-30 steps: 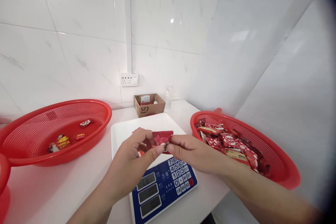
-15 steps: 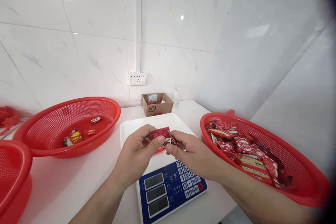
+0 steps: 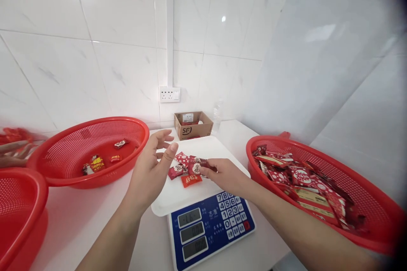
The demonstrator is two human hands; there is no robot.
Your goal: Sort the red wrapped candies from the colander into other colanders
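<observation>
My right hand [image 3: 227,175] pinches a dark red wrapped candy [image 3: 193,166] low over the white scale pan [image 3: 168,201]. Beside it lie a candy in a dotted pink-red wrapper [image 3: 182,159], a maroon one with white lettering [image 3: 177,172] and a bright orange-red one [image 3: 191,181]. My left hand [image 3: 148,169] is raised at the pan's left side, fingers apart, holding nothing. In front of the pan is the scale's blue panel [image 3: 211,220] with its keys and displays.
A red basket [image 3: 375,178] full of wrapped snacks stands right. Left is another red basket [image 3: 63,142] with several candies, and part of a third [image 3: 19,178]. Another person's hand [image 3: 14,152] shows at the left edge. A cardboard box [image 3: 197,130] and clear bottle [image 3: 218,114] stand behind the scale.
My hands have parted. The left one let go of the wrapped candies and opened, moving left. Several candies now lie visible on the pan. Another person's hand has appeared at far left.
</observation>
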